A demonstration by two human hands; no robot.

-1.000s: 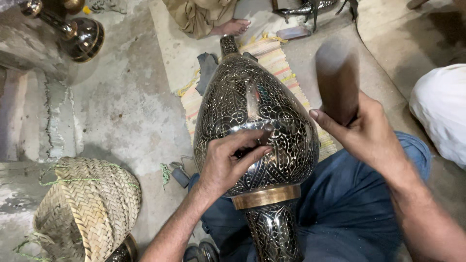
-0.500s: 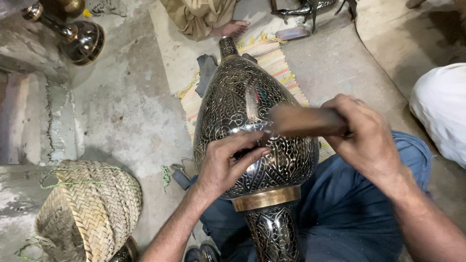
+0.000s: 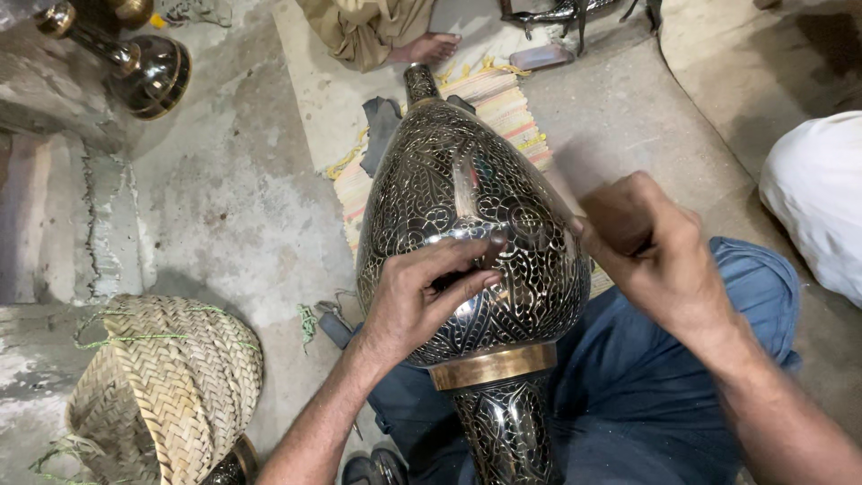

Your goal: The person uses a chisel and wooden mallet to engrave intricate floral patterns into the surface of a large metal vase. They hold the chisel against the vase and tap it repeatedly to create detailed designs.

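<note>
A large egg-shaped metal vase with dense engraved patterns and a brass band lies across my lap, neck pointing away. My left hand rests on its belly, with the fingers pinched around a small dark punch held against the surface. My right hand is just right of the vase, closed on a wooden mallet. The mallet is blurred by motion and mostly hidden by the hand.
A woven straw basket sits at the lower left on the concrete floor. Dark metal vessels stand at the top left. A striped mat lies under the vase. Another person's foot is beyond it, and someone in white cloth is at the right.
My right hand swung the mallet down from upright onto the punch at my left fingers, then drew it back to the right. My left hand and the vase stayed put.
</note>
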